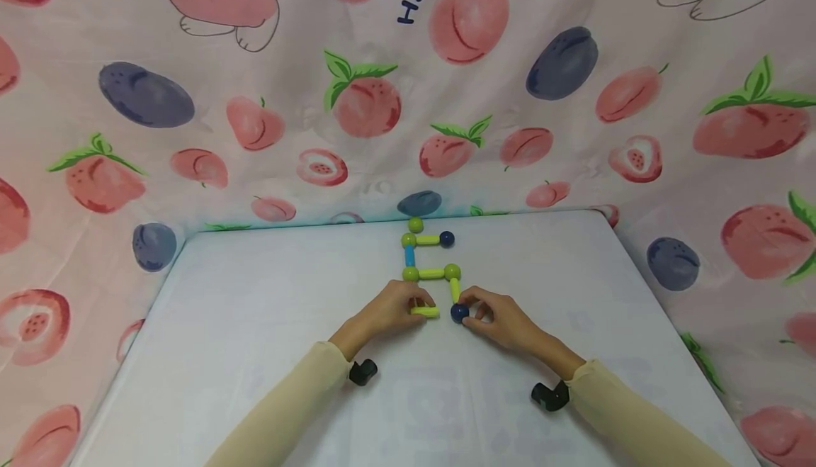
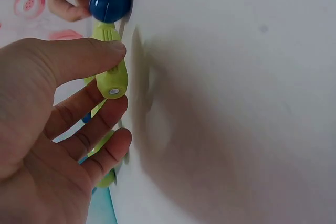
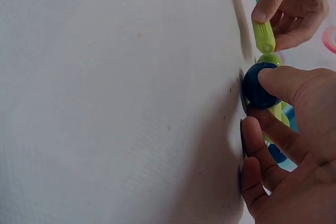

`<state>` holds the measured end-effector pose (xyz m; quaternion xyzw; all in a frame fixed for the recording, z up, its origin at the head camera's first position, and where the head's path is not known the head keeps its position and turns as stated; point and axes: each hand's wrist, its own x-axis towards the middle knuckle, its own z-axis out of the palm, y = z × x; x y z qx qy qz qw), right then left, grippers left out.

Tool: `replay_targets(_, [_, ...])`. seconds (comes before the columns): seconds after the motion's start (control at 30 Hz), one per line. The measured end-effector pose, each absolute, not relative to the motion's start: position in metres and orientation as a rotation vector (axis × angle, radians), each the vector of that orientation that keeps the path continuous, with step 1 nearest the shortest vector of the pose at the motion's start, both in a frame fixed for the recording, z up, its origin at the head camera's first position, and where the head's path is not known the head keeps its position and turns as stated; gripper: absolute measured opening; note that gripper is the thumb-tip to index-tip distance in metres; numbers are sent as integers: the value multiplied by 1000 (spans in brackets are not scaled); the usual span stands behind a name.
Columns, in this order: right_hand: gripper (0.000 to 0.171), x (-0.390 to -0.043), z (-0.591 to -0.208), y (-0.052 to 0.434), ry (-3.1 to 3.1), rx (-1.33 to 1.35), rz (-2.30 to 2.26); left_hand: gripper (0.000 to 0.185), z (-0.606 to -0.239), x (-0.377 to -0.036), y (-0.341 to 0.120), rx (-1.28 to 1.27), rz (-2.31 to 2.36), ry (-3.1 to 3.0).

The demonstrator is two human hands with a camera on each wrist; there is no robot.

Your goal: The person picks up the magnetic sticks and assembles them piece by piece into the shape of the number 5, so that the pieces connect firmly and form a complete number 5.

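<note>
My left hand (image 1: 390, 309) pinches a yellow-green magnetic rod (image 1: 430, 312) between thumb and fingers. Its free end, with a small metallic tip (image 2: 114, 92) in the left wrist view, points right, a short gap from a dark blue ball (image 1: 459, 313). That ball is pinched by my right hand (image 1: 503, 319). A yellow-green rod (image 1: 455, 290) runs from it up to a green ball (image 1: 452, 271). Beyond lie another yellow-green rod (image 1: 431, 273), a green ball (image 1: 411, 273), a blue rod (image 1: 409, 256) and a further green ball (image 1: 408, 240), joined in a zigzag.
From the farthest corner of the zigzag, a yellow-green rod (image 1: 428, 239) reaches right to a second dark blue ball (image 1: 447, 239). A single green ball (image 1: 416, 224) sits near the white table's (image 1: 255, 325) back edge. Fruit-printed cloth (image 1: 382, 162) hangs behind.
</note>
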<state>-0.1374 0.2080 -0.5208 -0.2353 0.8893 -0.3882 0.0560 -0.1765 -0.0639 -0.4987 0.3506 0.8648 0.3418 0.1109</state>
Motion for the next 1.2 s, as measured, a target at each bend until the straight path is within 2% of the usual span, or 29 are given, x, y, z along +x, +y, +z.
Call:
replay_targets(0.53, [37,-138,-522,209,2693,-736,-1201,23,-499,-179,-45,1087,974,2521])
replay_targets(1.2, [36,-139,-524,208,2683,-725,-1191,24,-499,-179,-43,1087,975,2507])
